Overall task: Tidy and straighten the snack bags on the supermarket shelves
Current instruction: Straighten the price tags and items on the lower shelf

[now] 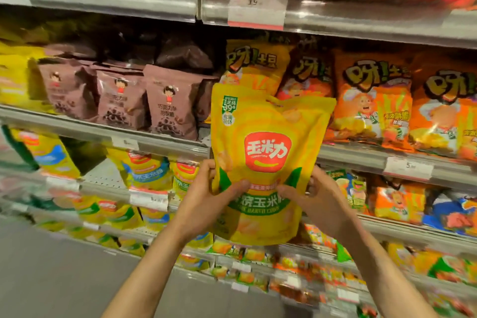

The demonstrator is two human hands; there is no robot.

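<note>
Left hand [206, 196]: grips yellow bag [265, 162] at lower left edge, thumb on front.
Right hand [317, 201]: grips lower right edge.
Bag: upright, frame centre, before shelves [103, 134].

A single wide-angle view comes from the person's head, facing forward and slightly down at supermarket shelves [361, 155] that run aslant from lower left to upper right. It stands close: both forearms reach up from the bottom edge, and a yellow snack bag [268, 162] held up at arm's reach fills the centre. The outer edges of the picture blur and bend; the floor [51, 271] shows at lower left.
</note>
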